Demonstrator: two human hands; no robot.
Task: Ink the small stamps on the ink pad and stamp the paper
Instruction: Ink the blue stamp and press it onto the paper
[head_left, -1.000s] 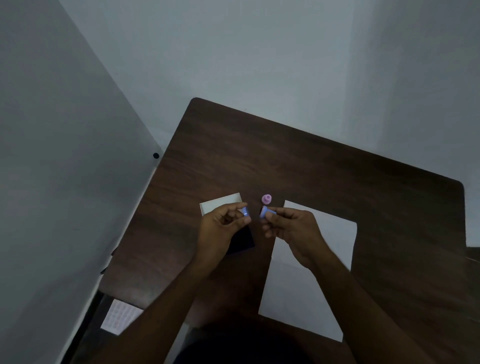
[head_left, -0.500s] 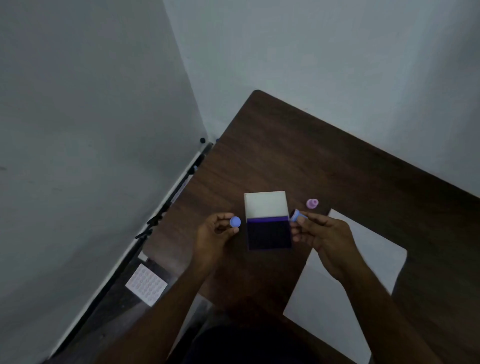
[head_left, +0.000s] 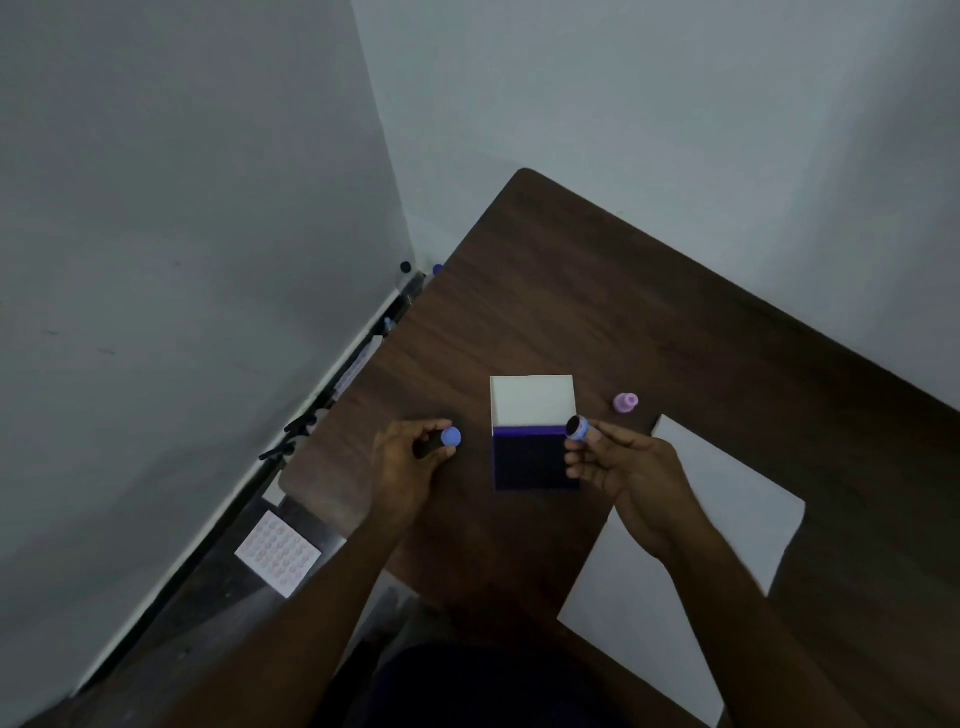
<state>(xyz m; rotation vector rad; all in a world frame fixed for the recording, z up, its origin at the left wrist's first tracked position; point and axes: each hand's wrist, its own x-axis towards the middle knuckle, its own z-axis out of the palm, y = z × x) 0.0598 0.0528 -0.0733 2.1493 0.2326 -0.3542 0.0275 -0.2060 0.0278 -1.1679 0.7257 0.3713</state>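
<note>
An open ink pad (head_left: 535, 460) lies on the dark wooden table (head_left: 597, 322), its white lid flipped up behind the dark purple pad. My right hand (head_left: 623, 467) pinches a small blue stamp (head_left: 577, 429) at the pad's right edge, its dark face turned toward me. Left of the pad, my left hand (head_left: 410, 462) holds a blue round cap (head_left: 451, 437) between the fingertips. A pink stamp (head_left: 625, 402) stands on the table behind my right hand. The white paper (head_left: 727, 499) lies to the right, partly under my right forearm.
Grey walls close in on the left and behind the table. On the floor to the left lies a white sheet printed with small dots (head_left: 278, 553), and dark cables (head_left: 306, 421) run along the wall's base.
The hands, together over the pad a second ago, have drawn apart, cap in the left and stamp in the right. The ink pad now shows uncovered. The view has swung left.
</note>
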